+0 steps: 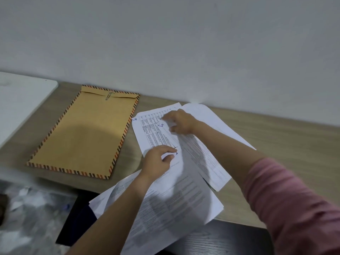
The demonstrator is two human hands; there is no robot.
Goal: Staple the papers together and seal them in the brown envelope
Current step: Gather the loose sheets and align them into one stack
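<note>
Several printed white papers (pixel 195 162) lie fanned out over the wooden table, some hanging past its front edge. My left hand (pixel 158 161) pinches the edge of a sheet near the middle of the pile. My right hand (pixel 179 123) rests farther back with its fingers pressed on the top of a printed sheet. The brown envelope (pixel 81 133), edged with red and black stripes, lies flat to the left of the papers, its flap at the far end held by a paper clip (pixel 108 96). No stapler is in view.
The wooden table (pixel 276 137) runs along a grey wall. A white board or tabletop (pixel 20 102) sits at the far left. Below the table's front edge are a dark surface (pixel 211 238) and a blurred plastic-wrapped thing (pixel 31 210).
</note>
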